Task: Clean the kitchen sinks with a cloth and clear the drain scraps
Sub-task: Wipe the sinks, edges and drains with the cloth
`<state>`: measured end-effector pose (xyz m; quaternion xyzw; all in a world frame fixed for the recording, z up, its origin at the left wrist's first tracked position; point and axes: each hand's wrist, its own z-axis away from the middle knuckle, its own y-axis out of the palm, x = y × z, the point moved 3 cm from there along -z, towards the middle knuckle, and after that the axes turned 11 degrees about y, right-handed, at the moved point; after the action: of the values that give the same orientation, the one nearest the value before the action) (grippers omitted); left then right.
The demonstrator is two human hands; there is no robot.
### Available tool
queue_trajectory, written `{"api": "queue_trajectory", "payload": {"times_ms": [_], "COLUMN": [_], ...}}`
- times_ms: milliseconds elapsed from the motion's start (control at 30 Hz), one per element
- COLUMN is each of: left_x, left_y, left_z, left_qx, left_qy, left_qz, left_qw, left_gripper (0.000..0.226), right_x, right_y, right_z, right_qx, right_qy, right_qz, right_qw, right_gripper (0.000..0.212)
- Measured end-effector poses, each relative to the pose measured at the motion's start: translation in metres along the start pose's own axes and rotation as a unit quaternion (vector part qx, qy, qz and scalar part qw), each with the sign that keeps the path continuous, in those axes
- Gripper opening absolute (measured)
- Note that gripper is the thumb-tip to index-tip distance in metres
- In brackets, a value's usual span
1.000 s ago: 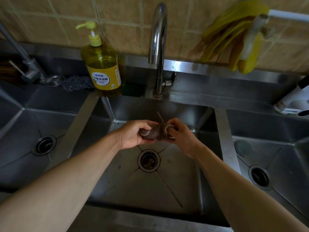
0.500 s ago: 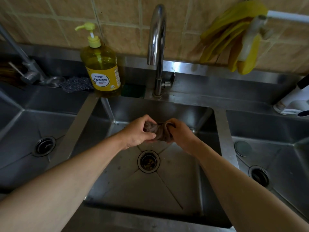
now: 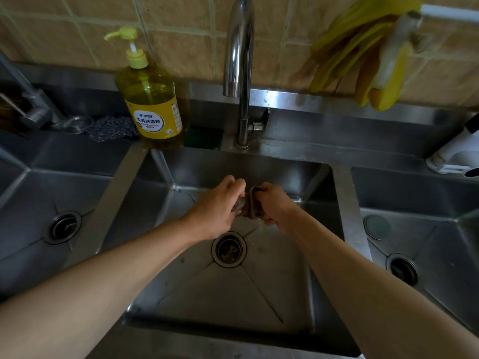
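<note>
While both fists stay low over the middle stainless-steel sink basin [image 3: 274, 288], I see my left hand [image 3: 220, 208] and right hand [image 3: 276, 204] each gripping one end of the bunched brown cloth [image 3: 248, 205], fingers curled tight round it. It hangs between them, just above the round drain strainer holding food scraps [image 3: 228, 249], below the chrome gooseneck tap [image 3: 239, 60].
</note>
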<state>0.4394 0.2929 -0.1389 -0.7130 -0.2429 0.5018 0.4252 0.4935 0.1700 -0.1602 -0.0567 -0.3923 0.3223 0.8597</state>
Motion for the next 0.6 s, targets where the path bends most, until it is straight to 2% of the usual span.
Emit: {"api": "queue_trajectory", "payload": {"times_ms": [133,267,600], "left_x": [0.003,0.007,0.014], "left_y": [0.007,0.013,0.022], "left_z": [0.001,0.003,0.008], "left_qx": [0.001,-0.008,-0.019], "left_qy": [0.044,0.077,0.103], "left_qz": [-0.040,-0.066,-0.095], "left_qw": [0.998,0.995,0.990], "left_gripper": [0.031,0.046,0.052], "right_x": [-0.003,-0.001,-0.006], "right_y": [0.005,0.008,0.019], "right_z": [-0.005,-0.012,-0.024], "right_qx": [-0.007,-0.012,-0.021], "right_qy": [0.025,0.038,0.102], "right_qz": [0.002,0.012,0.023], "right_qw": [1.000,0.999,0.994], "right_gripper": [0.019,0.023,0.024]}}
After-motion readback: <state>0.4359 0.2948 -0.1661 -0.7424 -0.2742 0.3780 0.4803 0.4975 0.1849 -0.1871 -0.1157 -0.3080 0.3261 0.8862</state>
